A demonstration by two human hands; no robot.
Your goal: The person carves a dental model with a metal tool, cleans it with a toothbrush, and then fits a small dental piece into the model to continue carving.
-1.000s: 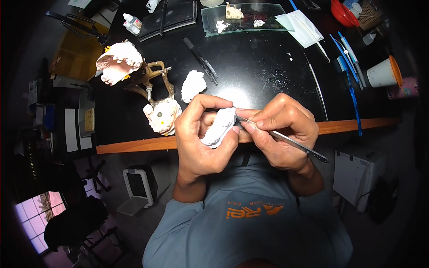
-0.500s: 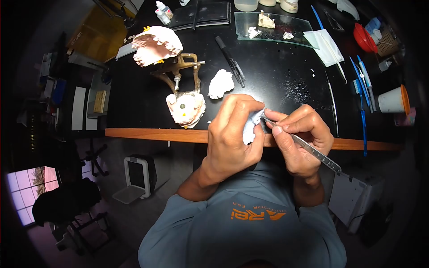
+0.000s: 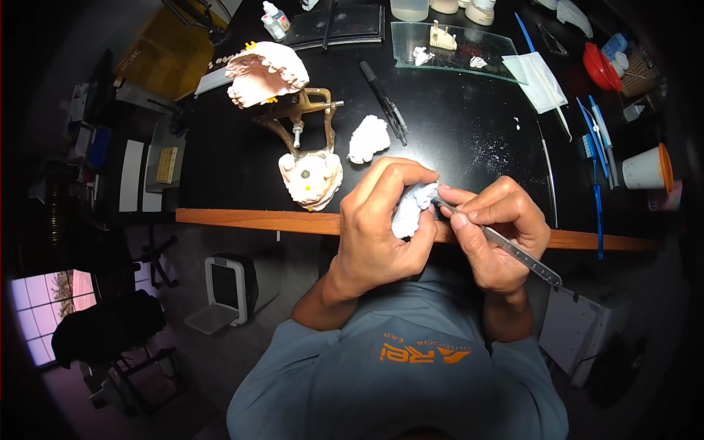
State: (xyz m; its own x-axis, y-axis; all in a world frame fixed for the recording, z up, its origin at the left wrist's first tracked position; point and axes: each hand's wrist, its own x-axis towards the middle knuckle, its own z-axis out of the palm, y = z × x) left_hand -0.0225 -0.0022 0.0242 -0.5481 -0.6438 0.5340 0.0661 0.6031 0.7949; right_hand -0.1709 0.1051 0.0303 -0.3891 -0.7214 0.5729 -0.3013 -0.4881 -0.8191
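My left hand (image 3: 383, 224) grips a pale white dental piece (image 3: 412, 210) between thumb and fingers above the wooden table edge. In my right hand (image 3: 501, 231) is a flat metal tool (image 3: 522, 257) with markings along its handle; its tip meets the right side of the piece, partly hidden by my fingers. Beyond my left hand lies a white crumpled-looking lump (image 3: 369, 139). To the left a brass articulator (image 3: 314, 110) stands with an upper plaster cast (image 3: 267, 73) and a lower plaster cast (image 3: 311, 178).
A black pen (image 3: 383, 103) lies behind the lump. At the back is a glass slab (image 3: 455, 55) with small white bits. Blue-handled tools (image 3: 598, 139) and a white cup (image 3: 644, 171) are at the right. White crumbs dot the black tabletop.
The view has shifted slightly, so the table items appear a little lower and to the right. The piece in my left hand is turned slightly, with more of it showing.
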